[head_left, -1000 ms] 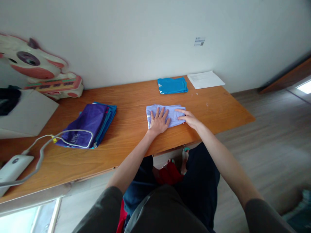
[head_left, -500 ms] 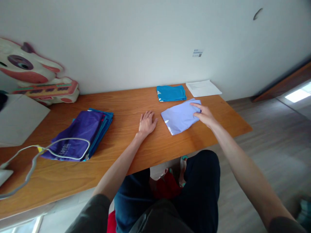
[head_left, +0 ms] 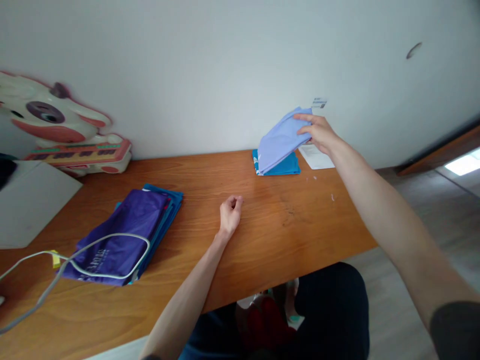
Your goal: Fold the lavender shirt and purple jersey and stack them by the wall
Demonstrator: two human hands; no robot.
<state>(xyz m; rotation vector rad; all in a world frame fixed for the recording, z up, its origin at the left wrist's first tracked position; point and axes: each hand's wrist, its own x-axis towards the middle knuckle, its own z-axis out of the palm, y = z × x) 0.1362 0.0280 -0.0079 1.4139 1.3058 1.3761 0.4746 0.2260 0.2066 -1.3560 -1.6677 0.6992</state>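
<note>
My right hand [head_left: 318, 133] grips a folded light-purple cloth [head_left: 279, 141] by its far edge and holds it tilted in the air above a folded teal cloth [head_left: 285, 167] at the back of the wooden table [head_left: 270, 225]. The purple cloth's lower end hangs just over the teal one and hides most of it. My left hand [head_left: 230, 214] rests on the table's middle, fingers curled in, holding nothing.
A stack of purple and blue bags [head_left: 127, 232] lies at the left with a white cable [head_left: 75, 257] looped over it. A white sheet of paper [head_left: 317, 156] lies by the wall, behind my right hand. A cartoon-animal toy [head_left: 60, 130] and a grey board [head_left: 30, 205] sit far left.
My right hand slid the purple cloth away from the table's middle, then lifted it over the teal cloth. My left hand let go of it and curled shut on the table.
</note>
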